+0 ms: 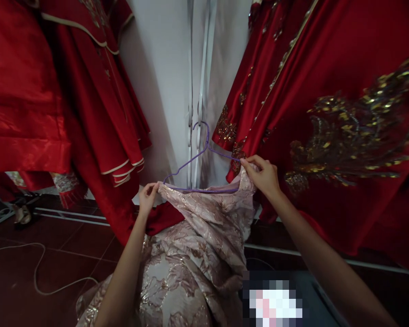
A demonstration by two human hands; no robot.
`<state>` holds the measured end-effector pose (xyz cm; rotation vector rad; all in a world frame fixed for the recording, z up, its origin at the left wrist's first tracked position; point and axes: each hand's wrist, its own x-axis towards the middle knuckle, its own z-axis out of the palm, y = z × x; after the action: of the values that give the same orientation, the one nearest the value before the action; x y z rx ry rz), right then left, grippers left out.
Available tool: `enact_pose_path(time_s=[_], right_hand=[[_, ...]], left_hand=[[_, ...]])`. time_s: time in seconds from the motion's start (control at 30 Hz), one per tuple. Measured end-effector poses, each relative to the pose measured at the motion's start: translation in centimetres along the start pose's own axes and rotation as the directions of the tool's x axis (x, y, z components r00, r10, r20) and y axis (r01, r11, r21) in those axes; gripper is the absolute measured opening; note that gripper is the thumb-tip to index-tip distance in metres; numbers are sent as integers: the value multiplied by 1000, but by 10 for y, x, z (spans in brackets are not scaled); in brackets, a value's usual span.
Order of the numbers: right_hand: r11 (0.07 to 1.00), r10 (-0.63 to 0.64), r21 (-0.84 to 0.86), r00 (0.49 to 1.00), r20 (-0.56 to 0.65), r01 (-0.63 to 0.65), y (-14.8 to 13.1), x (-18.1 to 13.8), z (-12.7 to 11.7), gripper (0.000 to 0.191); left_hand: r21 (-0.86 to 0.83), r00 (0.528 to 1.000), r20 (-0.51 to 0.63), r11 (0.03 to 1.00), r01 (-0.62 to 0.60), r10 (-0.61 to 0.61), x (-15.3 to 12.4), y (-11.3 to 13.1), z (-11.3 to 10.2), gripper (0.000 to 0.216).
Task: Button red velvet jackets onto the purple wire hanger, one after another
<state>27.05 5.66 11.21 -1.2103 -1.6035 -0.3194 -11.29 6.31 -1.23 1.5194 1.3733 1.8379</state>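
Observation:
A pale pink dress [197, 236] with a shiny floral pattern hangs in front of me, its top edge spread over a purple clothes hanger [191, 160]. My left hand [147, 198] pinches the dress at its upper left corner, close to the hanger's end. At the upper right corner, my right hand [261, 174] has thumb and fingers closed on the dress beside the hanger's arm. The hanger's hook points up, in front of the white rack posts; whether it touches them I cannot tell. Most of the hanger's lower bar lies behind the neckline.
Red garments [98, 91] hang at the left, and a red gown [327, 136] with gold sequins hangs at the right. White rack posts [191, 68] stand between them. A cable [37, 272] and shoes [22, 215] lie low on the left. A blurred patch [274, 302] is at bottom right.

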Motion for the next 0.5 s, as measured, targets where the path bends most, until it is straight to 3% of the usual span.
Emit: enact_pose_path(time_s=[0.17, 0.4, 0.5], right_hand=[[1000, -10, 19, 1000, 17, 10, -4, 1, -2, 25], [986, 43, 156, 997, 68, -53, -13, -14, 7, 25], [984, 70, 162, 996, 47, -77, -11, -18, 8, 27]], left_hand=[[-35, 999, 18, 999, -37, 38, 13, 19, 10, 33], [-42, 972, 178, 988, -145, 151, 42, 89, 38, 31], [-95, 975, 180, 989, -116, 132, 57, 84, 29, 34]])
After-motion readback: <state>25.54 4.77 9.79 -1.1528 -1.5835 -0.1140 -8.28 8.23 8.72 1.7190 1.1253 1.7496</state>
